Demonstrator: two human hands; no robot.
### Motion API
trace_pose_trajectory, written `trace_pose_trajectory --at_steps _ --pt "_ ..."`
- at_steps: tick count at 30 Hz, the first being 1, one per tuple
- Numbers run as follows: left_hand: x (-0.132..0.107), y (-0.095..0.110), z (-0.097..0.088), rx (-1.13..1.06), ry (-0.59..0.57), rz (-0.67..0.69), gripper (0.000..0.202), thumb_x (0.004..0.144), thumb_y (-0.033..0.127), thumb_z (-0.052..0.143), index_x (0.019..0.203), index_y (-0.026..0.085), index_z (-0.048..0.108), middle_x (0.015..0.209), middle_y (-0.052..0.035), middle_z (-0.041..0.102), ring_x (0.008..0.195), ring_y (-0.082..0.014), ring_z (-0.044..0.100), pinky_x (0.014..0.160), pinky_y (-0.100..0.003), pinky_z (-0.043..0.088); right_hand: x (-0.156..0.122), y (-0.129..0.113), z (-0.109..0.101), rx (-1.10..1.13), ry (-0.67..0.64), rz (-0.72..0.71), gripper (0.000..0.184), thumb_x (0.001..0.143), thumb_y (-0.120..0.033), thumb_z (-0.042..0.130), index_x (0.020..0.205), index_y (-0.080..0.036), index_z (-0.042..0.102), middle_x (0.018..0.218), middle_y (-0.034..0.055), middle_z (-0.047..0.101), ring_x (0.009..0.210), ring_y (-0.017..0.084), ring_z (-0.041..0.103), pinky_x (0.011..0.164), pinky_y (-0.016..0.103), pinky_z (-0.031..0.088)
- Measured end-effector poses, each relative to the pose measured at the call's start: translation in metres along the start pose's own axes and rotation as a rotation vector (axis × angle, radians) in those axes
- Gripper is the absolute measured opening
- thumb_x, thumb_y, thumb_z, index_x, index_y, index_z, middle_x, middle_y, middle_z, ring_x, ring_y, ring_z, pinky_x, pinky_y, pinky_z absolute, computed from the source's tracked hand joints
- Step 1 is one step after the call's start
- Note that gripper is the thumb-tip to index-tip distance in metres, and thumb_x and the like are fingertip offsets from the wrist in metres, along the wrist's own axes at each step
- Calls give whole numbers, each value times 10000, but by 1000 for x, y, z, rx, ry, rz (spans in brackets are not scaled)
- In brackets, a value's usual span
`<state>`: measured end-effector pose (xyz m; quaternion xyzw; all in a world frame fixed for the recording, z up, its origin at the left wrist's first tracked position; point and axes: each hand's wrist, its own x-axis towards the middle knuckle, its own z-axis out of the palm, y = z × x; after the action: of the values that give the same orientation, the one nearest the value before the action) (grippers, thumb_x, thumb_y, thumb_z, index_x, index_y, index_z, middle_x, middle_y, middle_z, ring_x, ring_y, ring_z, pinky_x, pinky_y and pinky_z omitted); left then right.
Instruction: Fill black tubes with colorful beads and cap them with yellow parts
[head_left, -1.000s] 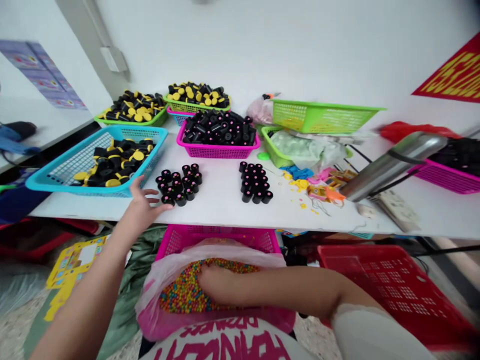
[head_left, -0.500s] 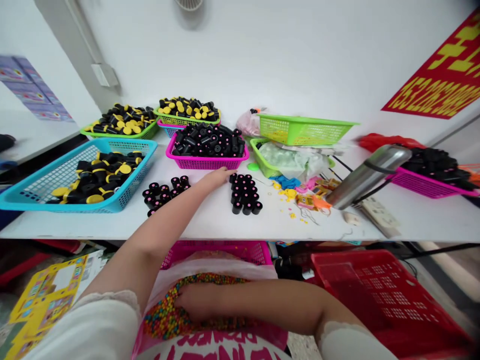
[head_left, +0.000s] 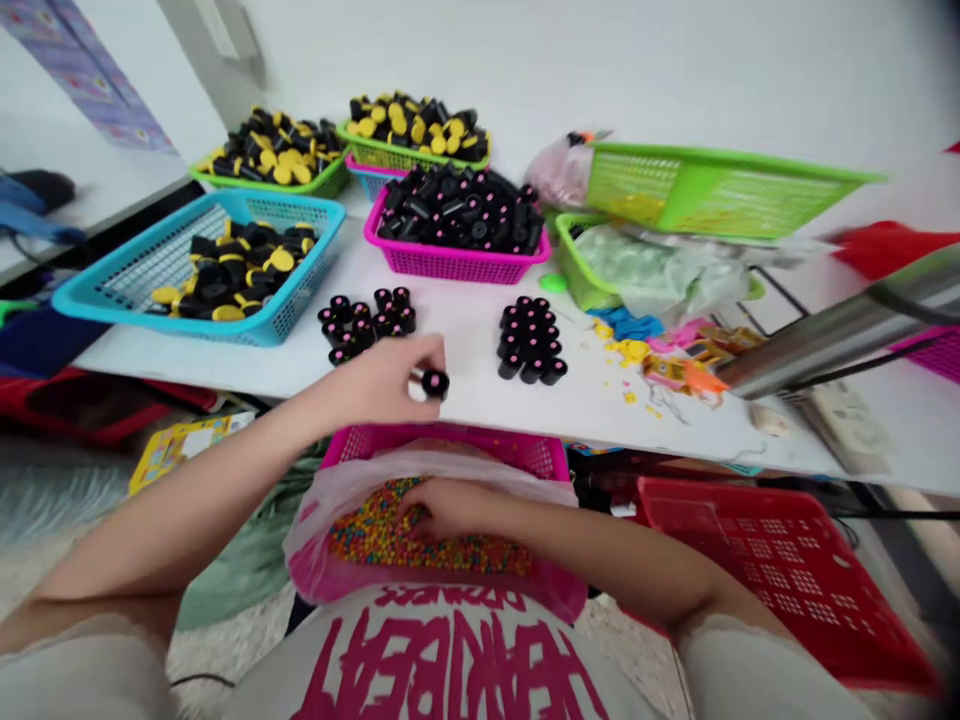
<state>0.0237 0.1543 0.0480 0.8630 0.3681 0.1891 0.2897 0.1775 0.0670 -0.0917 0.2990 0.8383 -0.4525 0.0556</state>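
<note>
My left hand (head_left: 397, 382) is closed round a small black cylinder (head_left: 435, 384) with a pink dot on its end, held above the table's front edge. Below it, my right hand (head_left: 442, 508) reaches into a heap of tiny multicoloured beads (head_left: 367, 527); its fingers are curled, and whatever they hold is hidden. The beads lie in a clear plastic bag (head_left: 319, 510) lining a pink basket (head_left: 559, 458) at my lap. On the table stand a tight block of similar black cylinders (head_left: 531, 340) and a looser group (head_left: 361, 322) to its left.
At the back, a magenta basket (head_left: 457, 262) is heaped with black cylinders. A blue basket (head_left: 300, 310) and green baskets (head_left: 330, 180) hold black pieces with yellow caps. Right of the cylinder block lie colourful scraps (head_left: 675, 365) and a steel flask (head_left: 840, 330). A red crate (head_left: 795, 570) stands below.
My left hand has drawn back from the far end of the cylinder block towards me, now with a black cylinder in it. My right hand stays in the beads. The view has tilted down.
</note>
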Motion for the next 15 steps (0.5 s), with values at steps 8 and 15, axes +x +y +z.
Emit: trace_pose_trajectory --at_steps 8,15 --pt "-142 13 87 -104 -171 -515 185 659 211 606 837 193 561 821 -20 664 737 -187 614 656 -281 435 -40 -13 -7 343 320 -64 238 857 -196 666 1089 -180 716 1047 60 725 902 170 658 844 306 506" --pt "-147 9 104 -186 -13 -527 145 689 200 636 804 193 548 835 -30 655 781 -203 608 702 -314 449 -41 -44 2 93 434 -230 224 954 -168 495 1074 -168 684 1040 82 608 986 175 573 887 325 484"
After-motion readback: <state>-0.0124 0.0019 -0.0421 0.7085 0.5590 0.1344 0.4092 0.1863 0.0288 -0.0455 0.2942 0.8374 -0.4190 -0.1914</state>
